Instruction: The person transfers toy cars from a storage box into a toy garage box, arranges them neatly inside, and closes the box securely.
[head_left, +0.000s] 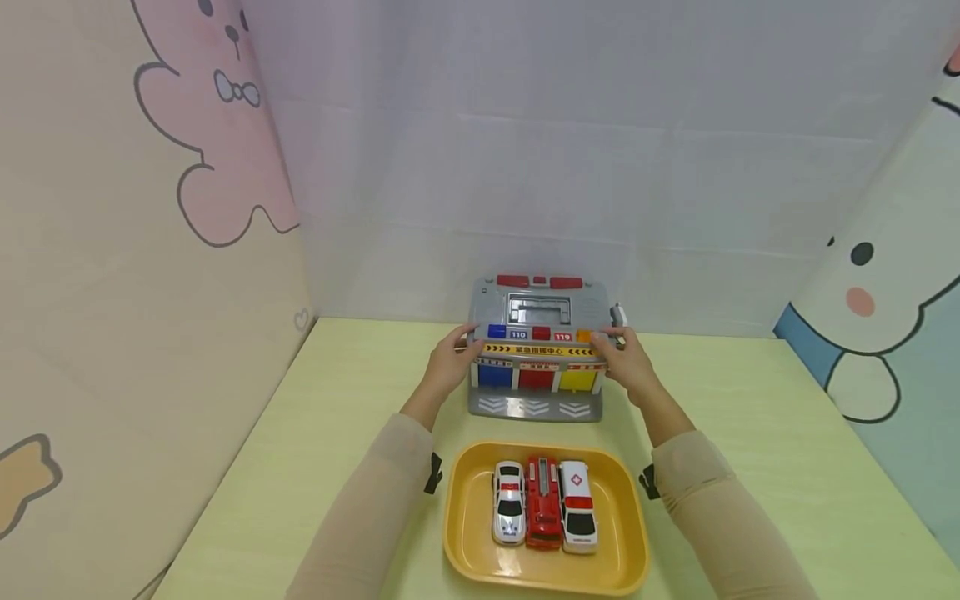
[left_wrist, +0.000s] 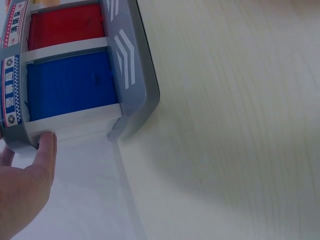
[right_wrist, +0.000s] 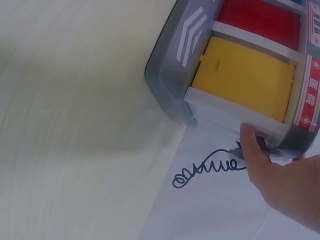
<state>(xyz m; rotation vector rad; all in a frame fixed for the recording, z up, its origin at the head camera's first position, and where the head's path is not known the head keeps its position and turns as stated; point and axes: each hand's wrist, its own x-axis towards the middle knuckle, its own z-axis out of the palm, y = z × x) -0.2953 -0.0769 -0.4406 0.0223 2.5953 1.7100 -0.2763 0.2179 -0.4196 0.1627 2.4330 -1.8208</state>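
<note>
A grey toy garage (head_left: 540, 333) with blue, red and yellow doors stands at the back of the table. My left hand (head_left: 450, 360) grips its left end by the roof edge. In the left wrist view, fingers (left_wrist: 46, 152) reach under that edge beside the blue door (left_wrist: 72, 82). At the opposite end, my right hand (head_left: 628, 362) holds the roof edge, close to the yellow door (right_wrist: 245, 77). Some fingertips are hidden behind the roof on both sides. A coiled dark cord (right_wrist: 210, 167) hangs near the right hand.
In front of the garage lies a yellow tray (head_left: 468, 558) holding a white police car (head_left: 509, 504), a red fire truck (head_left: 543, 504) and a white ambulance (head_left: 578, 508). A pale curtain (head_left: 570, 183) hangs right behind the table; printed panels (head_left: 112, 292) flank it.
</note>
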